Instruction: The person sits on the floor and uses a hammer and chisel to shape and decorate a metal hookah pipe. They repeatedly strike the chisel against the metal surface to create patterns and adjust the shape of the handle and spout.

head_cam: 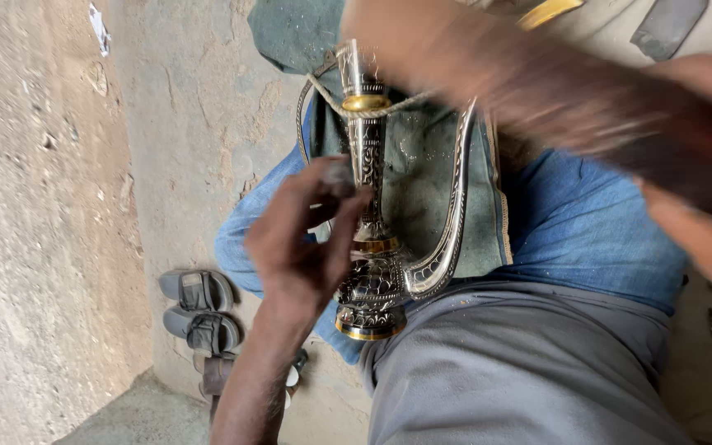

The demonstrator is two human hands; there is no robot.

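An ornate silver-coloured metal vessel (370, 231) with engraved panels, gold-coloured bands and a long curved handle (453, 206) lies across the person's lap, resting on a green cloth (422, 165) spread over a blue garment (595, 231). A cord (331, 97) is looped about the vessel's upper band. The left hand (302, 239) is closed on the narrow neck near the lower gold band, fingers pinched against the engraved surface; whether a small item sits between the fingertips cannot be told. The right hand (702, 214) and forearm cross the upper frame in heavy motion blur, so its grip cannot be told. Grey sandals (199, 309) sit on the rough concrete floor (51, 247) beside the leg. Risk assessment: the vessel is steadied at one point only, and a fast stroke from the blurred arm could roll it off the cloth or mar the finish.
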